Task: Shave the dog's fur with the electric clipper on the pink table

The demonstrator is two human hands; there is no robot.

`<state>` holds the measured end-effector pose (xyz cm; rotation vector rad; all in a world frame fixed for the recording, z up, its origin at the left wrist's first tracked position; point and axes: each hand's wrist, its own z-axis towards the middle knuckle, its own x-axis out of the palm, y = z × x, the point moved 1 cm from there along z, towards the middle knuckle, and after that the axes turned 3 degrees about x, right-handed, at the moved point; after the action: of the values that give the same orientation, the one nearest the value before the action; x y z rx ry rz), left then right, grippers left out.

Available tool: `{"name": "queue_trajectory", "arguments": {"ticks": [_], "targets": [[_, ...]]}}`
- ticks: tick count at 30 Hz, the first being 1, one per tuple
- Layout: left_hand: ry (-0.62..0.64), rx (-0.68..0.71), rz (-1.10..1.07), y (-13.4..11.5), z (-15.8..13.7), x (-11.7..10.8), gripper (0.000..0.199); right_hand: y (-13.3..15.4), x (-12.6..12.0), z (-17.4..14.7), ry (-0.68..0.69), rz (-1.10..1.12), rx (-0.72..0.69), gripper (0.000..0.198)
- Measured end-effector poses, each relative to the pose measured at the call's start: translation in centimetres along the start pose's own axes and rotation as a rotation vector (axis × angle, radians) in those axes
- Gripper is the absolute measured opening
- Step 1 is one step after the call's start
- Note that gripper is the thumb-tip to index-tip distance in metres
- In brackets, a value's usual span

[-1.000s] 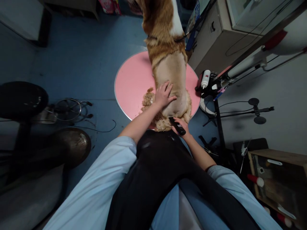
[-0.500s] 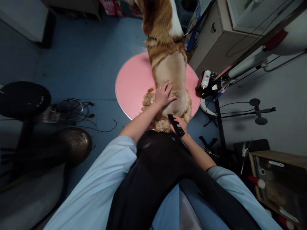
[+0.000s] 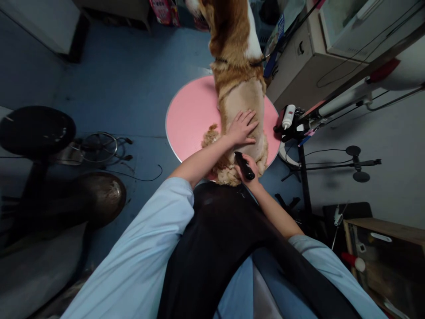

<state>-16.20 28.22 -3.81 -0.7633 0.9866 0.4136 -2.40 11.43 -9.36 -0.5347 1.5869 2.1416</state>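
From my station I recorded a black seat [image 3: 36, 130] at left, a thin cable [image 3: 146, 180] on the blue floor [image 3: 109, 88], a white bottle [image 3: 289, 115] at right and a pale cabinet [image 3: 292, 66] beyond.

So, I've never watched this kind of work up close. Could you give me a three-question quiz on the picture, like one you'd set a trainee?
1. What is the left hand resting on?
2. True or false: the pink table has square corners.
3. Fill in the blank: the right hand grips a black ____.

Key:
1. The back of the dog, on a patch where the coat is cut short.
2. False; it is rounded.
3. Hair clipper.
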Motion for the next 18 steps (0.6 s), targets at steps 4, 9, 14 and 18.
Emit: {"name": "queue_trajectory", "arguments": {"ticks": [4,9,14,18], "targets": [[-0.01,0.009,-0.001,-0.7,0.2,-0.1,0.082,0.1,1.4,-0.6,0.093,-0.022,0.064,0.041],[-0.026,-0.013,-0.014,-0.7,0.2,-0.3,0.081,-0.1,1.7,-1.8,0.181,-0.037,0.069,0.042],[-0.026,-0.016,-0.015,-0.9,0.2,-0.5,0.081,0.8,0.4,0.0,0.036,-0.058,0.022,0.04],[-0.036,-0.014,-0.01,-0.9,0.1,-0.4,0.08,0.6,1.4,0.3,0.063,-0.075,0.006,0.04]]}}
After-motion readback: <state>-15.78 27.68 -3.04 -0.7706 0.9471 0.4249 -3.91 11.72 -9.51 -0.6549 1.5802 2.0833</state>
